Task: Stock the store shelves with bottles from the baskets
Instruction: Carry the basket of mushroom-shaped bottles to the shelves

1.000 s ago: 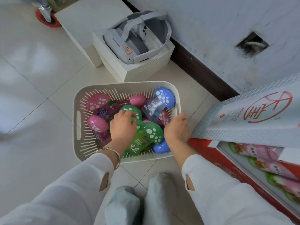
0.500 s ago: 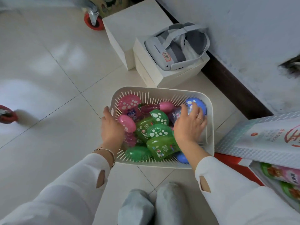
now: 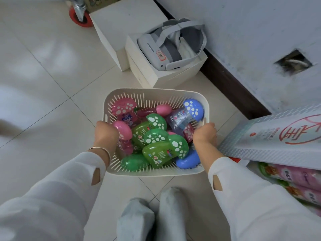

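Note:
A white slatted basket [image 3: 147, 92] stands on the tiled floor in front of my feet. It holds several mushroom-shaped bottles with spotted caps: green ones [image 3: 159, 153] in the middle, pink ones [image 3: 123, 107] at the left and back, a blue-capped one [image 3: 193, 108] at the far right. My left hand [image 3: 105, 133] grips the basket's left rim, fingers curled down inside next to a pink cap. My right hand [image 3: 205, 134] grips the right rim the same way. The fingertips of both hands are hidden.
Behind the basket are two white boxes, one with a grey headset [image 3: 171, 47] on it. A red caster wheel [image 3: 80, 19] is at the far left. At the right stand a grey wall [image 3: 251, 32] and an open carton [image 3: 278, 136] with pink packs [image 3: 295, 178].
My right hand left the blue cap and came down to the basket's right rim. My left hand closed over the left rim. The view shifted slightly.

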